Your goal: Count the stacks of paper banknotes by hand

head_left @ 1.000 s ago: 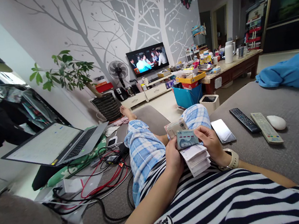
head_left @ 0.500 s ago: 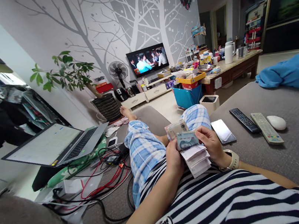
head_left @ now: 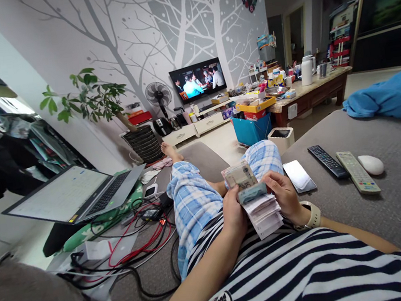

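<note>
Between my hands, above my lap, is a stack of banknotes [head_left: 241,174], its upper part brownish. A teal banknote [head_left: 252,193] crosses the middle of the stack, bent so that only a narrow strip shows. Below it, pale folded papers [head_left: 265,216] fan down toward my striped shirt; I cannot tell whether they are notes as well. My left hand [head_left: 233,211] is closed on the stack's left side, thumb on top. My right hand [head_left: 284,195], with a pale watch on the wrist, pinches the teal note's right end. The fingers under the stack are hidden.
On the grey sofa to my right lie a phone [head_left: 299,176], a black remote [head_left: 328,161], a beige remote [head_left: 358,172] and a white mouse [head_left: 371,164]. To the left are an open laptop [head_left: 109,197] and tangled cables [head_left: 149,238]. A crowded table [head_left: 308,89] stands ahead.
The teal banknote, its face upright and visible before, has folded down toward me into a narrow strip. More of the brownish note behind it shows. Both hands stay nearly in place.
</note>
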The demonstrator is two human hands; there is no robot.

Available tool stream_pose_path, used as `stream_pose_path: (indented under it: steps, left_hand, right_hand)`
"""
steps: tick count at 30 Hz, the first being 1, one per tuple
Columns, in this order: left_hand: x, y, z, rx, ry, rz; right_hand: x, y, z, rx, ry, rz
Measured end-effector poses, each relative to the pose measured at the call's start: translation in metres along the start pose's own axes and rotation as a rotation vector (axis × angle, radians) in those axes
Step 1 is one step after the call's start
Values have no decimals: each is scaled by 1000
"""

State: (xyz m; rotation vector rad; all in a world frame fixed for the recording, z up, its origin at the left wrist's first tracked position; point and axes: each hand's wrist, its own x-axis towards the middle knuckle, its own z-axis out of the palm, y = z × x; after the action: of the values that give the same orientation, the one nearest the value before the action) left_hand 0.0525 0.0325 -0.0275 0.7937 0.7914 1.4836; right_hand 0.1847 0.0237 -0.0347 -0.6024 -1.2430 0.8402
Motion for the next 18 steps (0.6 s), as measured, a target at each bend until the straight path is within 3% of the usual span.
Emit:
stream_pose_path:
  steps: [18]
  left_hand:
    - [-8, 4, 4, -10, 39, -39]
  right_hand:
    - [8, 7, 1, -5, 95, 147]
